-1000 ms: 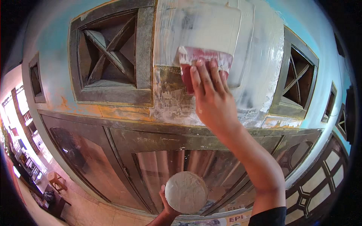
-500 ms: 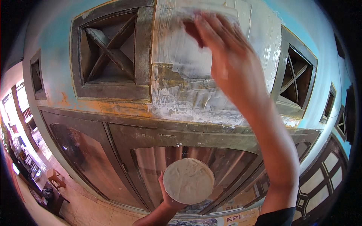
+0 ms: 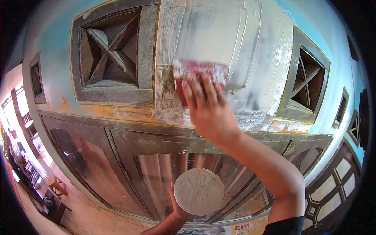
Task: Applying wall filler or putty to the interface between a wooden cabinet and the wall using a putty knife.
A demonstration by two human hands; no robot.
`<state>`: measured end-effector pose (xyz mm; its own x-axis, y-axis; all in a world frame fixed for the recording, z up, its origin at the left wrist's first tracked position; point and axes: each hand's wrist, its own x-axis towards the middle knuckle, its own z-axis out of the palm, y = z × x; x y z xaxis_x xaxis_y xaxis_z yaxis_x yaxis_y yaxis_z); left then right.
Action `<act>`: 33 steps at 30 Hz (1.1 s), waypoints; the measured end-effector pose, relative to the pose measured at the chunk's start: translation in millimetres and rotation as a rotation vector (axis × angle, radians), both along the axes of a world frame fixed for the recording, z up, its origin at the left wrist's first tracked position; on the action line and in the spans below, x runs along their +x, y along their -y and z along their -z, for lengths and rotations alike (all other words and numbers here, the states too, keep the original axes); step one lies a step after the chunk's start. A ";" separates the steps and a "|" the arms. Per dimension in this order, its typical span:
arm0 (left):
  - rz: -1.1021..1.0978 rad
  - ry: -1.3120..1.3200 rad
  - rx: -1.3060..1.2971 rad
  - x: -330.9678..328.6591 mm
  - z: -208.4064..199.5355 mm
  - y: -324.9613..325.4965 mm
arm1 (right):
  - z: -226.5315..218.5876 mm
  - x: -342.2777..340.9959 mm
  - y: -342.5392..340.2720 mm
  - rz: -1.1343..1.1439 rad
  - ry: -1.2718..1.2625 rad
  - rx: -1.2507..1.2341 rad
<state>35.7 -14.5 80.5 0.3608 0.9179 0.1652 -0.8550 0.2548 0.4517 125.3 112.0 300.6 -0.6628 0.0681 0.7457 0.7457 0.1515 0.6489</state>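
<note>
My right hand [image 3: 212, 107] grips a red putty spreader [image 3: 188, 69], its fingers laid over the blade. The spreader's upper edge is smeared with white and lies against the wall patch [image 3: 207, 29], which is coated in wet, pale putty with ridges and streaks. Bare grey and dark spots show along the lower part of this patch. Lower down, my left hand [image 3: 178, 205] holds a round container of pale putty [image 3: 199, 192] from its left side and beneath. The putty's surface faces me and looks smeared.
Brown wooden vents with crossed slats, one at left [image 3: 113, 53] and one at right [image 3: 307, 78], flank the patch. Below runs a brown door frame [image 3: 203, 143] with glass panels. A small stool [image 3: 57, 185] stands on the tiled floor at lower left.
My right hand has come down from the top of the patch with the spreader, leaving smoother putty above. The container in my left hand has shifted slightly right and down.
</note>
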 end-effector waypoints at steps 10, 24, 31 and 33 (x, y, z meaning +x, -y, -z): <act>0.032 0.004 -0.179 3.6 44.7 -1.8 | -57.0 -11.0 55.5 -0.263 -0.021 0.079; -0.032 0.044 -0.303 -5.6 36.8 2.7 | -70.1 -38.5 -19.8 -0.102 -0.037 0.112; 0.348 0.641 0.028 -15.1 56.5 -1.0 | 33.6 -33.7 8.5 -0.133 0.049 -0.085; 0.005 -0.061 -0.111 -11.9 29.1 9.7 | 29.5 -25.6 28.5 -0.116 0.054 -0.151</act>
